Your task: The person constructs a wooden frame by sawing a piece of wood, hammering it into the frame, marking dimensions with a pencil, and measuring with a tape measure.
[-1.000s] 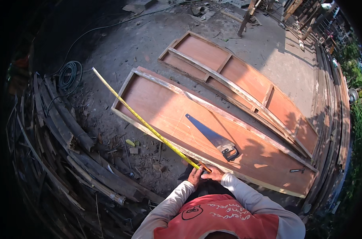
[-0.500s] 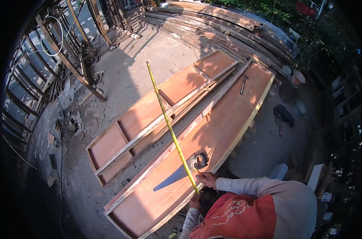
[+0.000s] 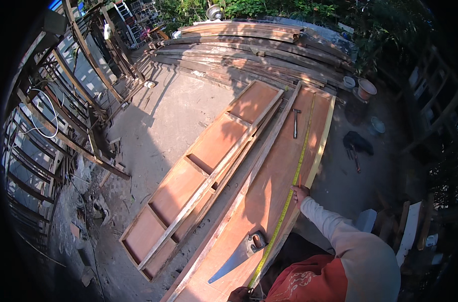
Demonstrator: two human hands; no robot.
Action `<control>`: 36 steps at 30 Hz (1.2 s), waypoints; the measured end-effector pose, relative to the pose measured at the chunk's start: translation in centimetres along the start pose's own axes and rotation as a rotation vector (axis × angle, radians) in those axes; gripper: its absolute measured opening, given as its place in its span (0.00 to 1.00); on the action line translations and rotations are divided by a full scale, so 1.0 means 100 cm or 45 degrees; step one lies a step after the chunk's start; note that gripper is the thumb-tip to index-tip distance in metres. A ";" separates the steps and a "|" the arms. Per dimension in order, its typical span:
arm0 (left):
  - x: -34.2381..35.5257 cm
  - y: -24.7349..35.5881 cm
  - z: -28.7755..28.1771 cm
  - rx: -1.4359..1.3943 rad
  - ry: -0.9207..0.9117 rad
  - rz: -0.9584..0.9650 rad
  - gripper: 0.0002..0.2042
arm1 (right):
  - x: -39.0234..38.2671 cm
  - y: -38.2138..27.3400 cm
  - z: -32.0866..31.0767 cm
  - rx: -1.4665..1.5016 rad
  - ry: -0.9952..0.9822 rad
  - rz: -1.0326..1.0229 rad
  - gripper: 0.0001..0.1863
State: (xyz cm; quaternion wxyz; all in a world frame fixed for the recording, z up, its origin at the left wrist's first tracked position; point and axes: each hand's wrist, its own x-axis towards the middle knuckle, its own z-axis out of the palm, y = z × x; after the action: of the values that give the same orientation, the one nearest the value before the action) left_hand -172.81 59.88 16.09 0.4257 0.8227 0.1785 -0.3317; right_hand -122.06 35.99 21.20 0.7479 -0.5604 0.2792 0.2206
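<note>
A long yellow tape measure point(image 3: 278, 221) runs lengthwise over the reddish-brown framed wooden panel point(image 3: 259, 191), close to its right edge. My left hand point(image 3: 239, 294), partly cut off at the lower edge, is closed on the near end of the tape. Farther up, my right hand point(image 3: 300, 195) grips a pencil point(image 3: 300, 180) and rests beside the tape. On the panel, left of the tape, lies a handsaw point(image 3: 237, 259) with a dark handle. A hammer point(image 3: 295, 124) sits toward the panel's far end.
A second framed panel point(image 3: 201, 173) lies to the left. Long planks point(image 3: 249, 48) are stacked at the back. Timber posts point(image 3: 73, 136) lean at the left. Pots point(image 3: 366, 89) and a dark cloth with tools point(image 3: 358, 146) are on the ground at right.
The tape has swung from lying across both panels to running along the nearer one. My right hand has moved up the panel, away from my left hand. The camera view has shifted.
</note>
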 end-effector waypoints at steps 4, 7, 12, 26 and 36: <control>0.037 0.087 -0.051 -0.012 0.088 -0.019 0.12 | 0.125 -0.121 0.005 -0.027 0.008 -0.021 0.11; 0.103 0.168 -0.088 0.028 0.178 0.111 0.12 | 0.189 -0.167 0.023 -0.016 -0.016 -0.064 0.11; 0.225 0.248 -0.134 0.207 0.342 0.247 0.11 | 0.267 -0.213 0.045 -0.104 -0.008 -0.069 0.12; 0.302 0.302 -0.174 0.086 0.209 -0.122 0.10 | 0.352 -0.237 0.063 -0.122 -0.013 0.019 0.09; 0.294 0.321 -0.192 0.423 0.358 0.184 0.08 | 0.353 -0.238 0.078 -0.023 0.027 0.027 0.10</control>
State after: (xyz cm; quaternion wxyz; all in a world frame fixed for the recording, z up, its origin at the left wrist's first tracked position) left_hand -125.75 57.53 22.29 0.2781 0.9303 0.1196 -0.2071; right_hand -79.08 37.59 16.45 0.7374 -0.5665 0.2909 0.2252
